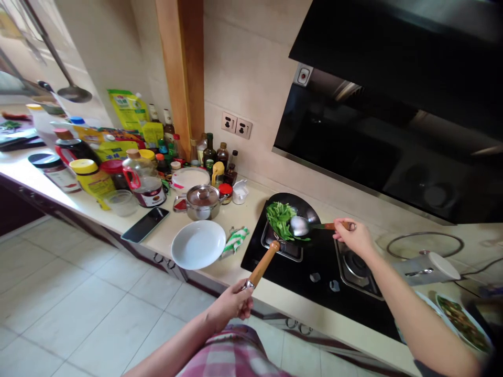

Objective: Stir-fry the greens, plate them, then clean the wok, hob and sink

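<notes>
The wok is held by its wooden handle, whose near end is clasped in the left hand; the pan itself lies beyond and to the right of that grip, over the black hob; the ladle is grasped at its far handle end by the right hand, its bowl reaching left of the grip into the wok; the wok is seen dark and round, with bright green vegetables heaped on its left side; the steel ladle bowl is shiny.

Cream tiled wall, wooden post, pale tiled floor, black range hood, daylight
</notes>
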A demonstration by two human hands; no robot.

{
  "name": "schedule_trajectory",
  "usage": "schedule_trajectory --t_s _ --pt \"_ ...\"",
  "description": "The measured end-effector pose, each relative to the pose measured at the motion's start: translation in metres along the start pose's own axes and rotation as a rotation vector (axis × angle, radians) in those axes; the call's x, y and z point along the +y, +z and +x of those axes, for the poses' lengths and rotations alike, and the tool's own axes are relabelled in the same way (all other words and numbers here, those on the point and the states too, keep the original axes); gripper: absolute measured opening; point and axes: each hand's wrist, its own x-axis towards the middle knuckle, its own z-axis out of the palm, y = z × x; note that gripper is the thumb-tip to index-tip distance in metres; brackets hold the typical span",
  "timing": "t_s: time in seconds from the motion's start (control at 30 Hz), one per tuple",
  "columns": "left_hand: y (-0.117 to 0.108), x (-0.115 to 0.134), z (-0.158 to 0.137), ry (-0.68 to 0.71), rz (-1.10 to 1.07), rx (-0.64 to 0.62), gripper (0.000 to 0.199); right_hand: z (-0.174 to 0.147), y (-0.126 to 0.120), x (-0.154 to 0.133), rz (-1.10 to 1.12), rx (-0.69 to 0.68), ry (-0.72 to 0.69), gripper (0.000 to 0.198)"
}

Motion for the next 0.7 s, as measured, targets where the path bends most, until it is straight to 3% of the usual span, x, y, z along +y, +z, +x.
schedule_trajectory --t_s 0.1,0.2,0.27,0.37,0.47,0.6,0.7 --pt "0.001 0.001 0.000 0.002 -0.012 0.049 0.064 0.038 -0.016 0.023 0.080 0.042 0.042 0.022" --pt "0.002 0.001 0.002 0.016 -0.020 0.090 0.064 0.063 -0.003 0.054 0.315 0.016 0.160 0.029" --pt "0.002 0.002 0.002 0.027 -0.029 0.098 0.064 0.061 0.012 0.071 0.450 -0.039 0.196 0.037" --pt "0.003 0.004 0.002 0.021 -0.042 0.076 0.062 0.036 0.020 0.079 0.520 -0.102 0.142 0.048" --pt "0.002 0.006 0.002 0.005 -0.048 0.069 0.060 -0.002 0.002 0.063 0.303 -0.140 -0.040 0.046" --pt "0.000 0.006 0.003 0.000 -0.041 0.052 0.054 -0.065 -0.028 0.025 -0.169 -0.229 -0.462 0.026" --pt "-0.001 0.006 0.004 -0.017 -0.047 0.021 0.052 -0.103 -0.029 0.006 -0.417 -0.364 -0.685 0.026"
